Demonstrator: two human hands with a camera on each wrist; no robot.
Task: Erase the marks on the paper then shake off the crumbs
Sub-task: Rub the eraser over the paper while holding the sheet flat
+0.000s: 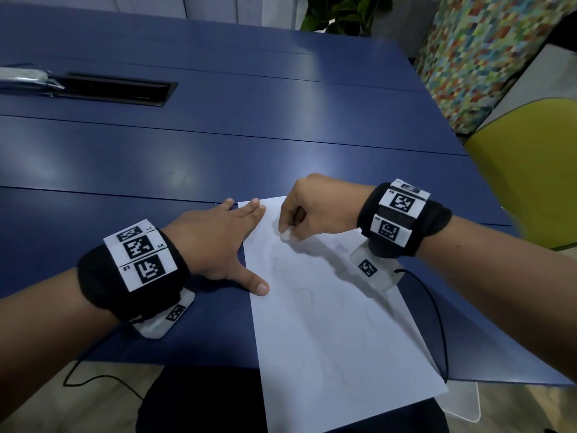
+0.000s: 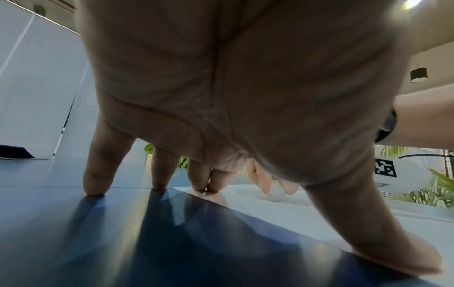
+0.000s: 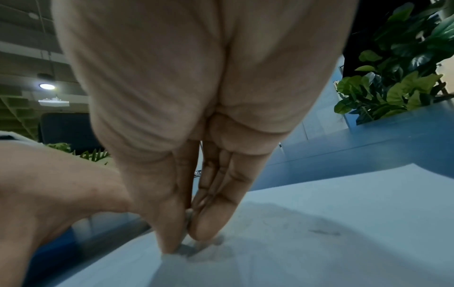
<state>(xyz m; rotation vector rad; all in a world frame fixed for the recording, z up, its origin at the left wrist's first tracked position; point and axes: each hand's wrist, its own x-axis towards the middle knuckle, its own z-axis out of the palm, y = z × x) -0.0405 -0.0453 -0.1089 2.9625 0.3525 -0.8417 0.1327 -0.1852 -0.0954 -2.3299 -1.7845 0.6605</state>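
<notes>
A white sheet of paper point(image 1: 327, 323) lies on the blue table point(image 1: 218, 151), its near end hanging over the table edge. Faint grey pencil marks point(image 1: 281, 264) show on its upper half. My left hand point(image 1: 218, 239) lies flat with spread fingers, thumb and two fingertips pressing the sheet's left edge. My right hand point(image 1: 307, 210) pinches a small white eraser point(image 1: 285, 236) against the paper near its far end. In the left wrist view the eraser point(image 2: 276, 192) shows between fingertips. In the right wrist view the eraser point(image 3: 189, 214) is mostly hidden by thumb and fingers over smudged marks point(image 3: 221, 250).
A black cable slot point(image 1: 115, 89) is set in the table at the far left, with a grey object point(image 1: 22, 77) beside it. A yellow chair point(image 1: 537, 170) stands at the right. A potted plant point(image 1: 340, 14) is beyond the table. Black wires point(image 1: 437, 307) trail from the wrists.
</notes>
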